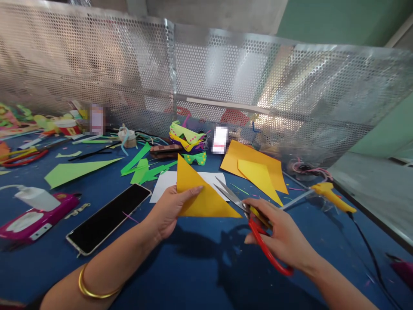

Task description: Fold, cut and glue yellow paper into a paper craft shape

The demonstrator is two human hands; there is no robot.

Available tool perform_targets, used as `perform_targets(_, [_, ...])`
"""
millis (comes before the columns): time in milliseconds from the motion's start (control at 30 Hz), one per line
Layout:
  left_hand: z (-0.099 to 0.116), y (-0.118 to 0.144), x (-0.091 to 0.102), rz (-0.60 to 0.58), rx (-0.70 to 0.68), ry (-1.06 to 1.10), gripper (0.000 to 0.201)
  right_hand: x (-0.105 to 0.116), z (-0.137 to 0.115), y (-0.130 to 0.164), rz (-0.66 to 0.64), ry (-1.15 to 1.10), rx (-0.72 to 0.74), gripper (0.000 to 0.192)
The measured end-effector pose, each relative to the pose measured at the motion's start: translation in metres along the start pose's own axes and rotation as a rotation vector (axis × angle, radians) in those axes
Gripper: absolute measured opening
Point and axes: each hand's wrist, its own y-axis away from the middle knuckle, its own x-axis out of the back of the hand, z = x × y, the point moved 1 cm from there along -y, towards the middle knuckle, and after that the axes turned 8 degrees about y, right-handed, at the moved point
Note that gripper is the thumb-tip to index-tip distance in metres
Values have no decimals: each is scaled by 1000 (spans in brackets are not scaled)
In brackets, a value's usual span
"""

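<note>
Left hand (170, 210) is pinching yellow paper (201, 200), right hand (280, 226) is gripping scissors (263, 246), red-and-white cup (68, 127) is standing leftward, contents unclear.

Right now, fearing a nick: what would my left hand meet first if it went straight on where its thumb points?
Most likely the open scissors in the right hand, though whether the left hand lies level with them is unclear.

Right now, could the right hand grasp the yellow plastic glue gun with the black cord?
Probably not yet: the right hand holds red-handled metal scissors. Otherwise, the way across to the yellow glue gun looks free.
</note>
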Motion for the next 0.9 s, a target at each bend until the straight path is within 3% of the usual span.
perform_targets(233, [-5, 1, -5, -32, 22, -45, 19, -4, 0, 6, 41, 122, 138, 60])
perform_targets(900, [-12, 1, -6, 12, 95, -53, 12, -14, 2, 9, 73, 140, 158, 58])
